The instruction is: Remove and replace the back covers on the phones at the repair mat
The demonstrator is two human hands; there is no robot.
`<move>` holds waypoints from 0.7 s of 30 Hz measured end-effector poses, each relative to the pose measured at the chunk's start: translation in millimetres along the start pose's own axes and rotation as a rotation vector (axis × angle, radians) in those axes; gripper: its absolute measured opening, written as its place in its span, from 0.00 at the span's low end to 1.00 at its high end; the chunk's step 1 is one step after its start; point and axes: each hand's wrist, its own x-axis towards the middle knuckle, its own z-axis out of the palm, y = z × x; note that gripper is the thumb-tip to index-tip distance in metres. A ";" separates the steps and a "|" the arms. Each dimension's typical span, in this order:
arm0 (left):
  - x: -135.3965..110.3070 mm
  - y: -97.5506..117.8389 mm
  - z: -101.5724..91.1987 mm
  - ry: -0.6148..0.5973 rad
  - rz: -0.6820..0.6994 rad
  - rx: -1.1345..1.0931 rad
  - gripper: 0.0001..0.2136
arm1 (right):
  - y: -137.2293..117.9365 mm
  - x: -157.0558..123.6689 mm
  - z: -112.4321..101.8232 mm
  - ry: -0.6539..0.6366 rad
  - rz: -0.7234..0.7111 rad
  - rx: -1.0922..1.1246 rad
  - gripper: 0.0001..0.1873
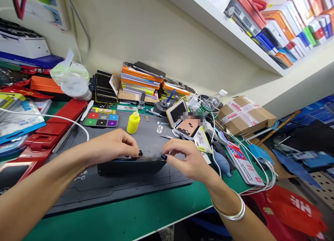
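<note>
A black box-like slab point(132, 168) with a thin glossy upper edge is on the dark grey work mat point(78, 195), directly in front of me. My left hand point(118, 145) reaches in from the left, fingers curled and pinched at that upper edge. At the right end of the same edge, my right hand point(184, 159) pinches with thumb and forefinger. Small black patches show at the fingertips of both hands. Whether the fingers also grip something thin there, I cannot make out. A yellow dropper bottle point(133, 122) stands upright just beyond my left hand.
Behind my right hand sit an opened device point(186, 127), tweezers point(166, 136) and a blue air blower point(221, 162). A colored tray point(101, 119) and red tool point(49, 133) lie left. Stacked boxes point(141, 79), a carton point(245, 114) and cables line the back and right.
</note>
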 end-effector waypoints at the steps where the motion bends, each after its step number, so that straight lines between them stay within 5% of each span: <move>1: -0.1 -0.2 0.0 -0.006 -0.006 -0.006 0.09 | -0.1 0.0 -0.4 -0.009 0.005 -0.010 0.07; 10: -1.1 -1.8 -0.8 -0.018 -0.014 -0.022 0.09 | -12.6 17.4 -13.4 -0.291 -0.055 -0.164 0.05; 21: -5.2 -5.7 4.5 0.095 0.099 0.092 0.08 | -5.7 18.8 -1.9 -0.164 -0.147 -0.149 0.05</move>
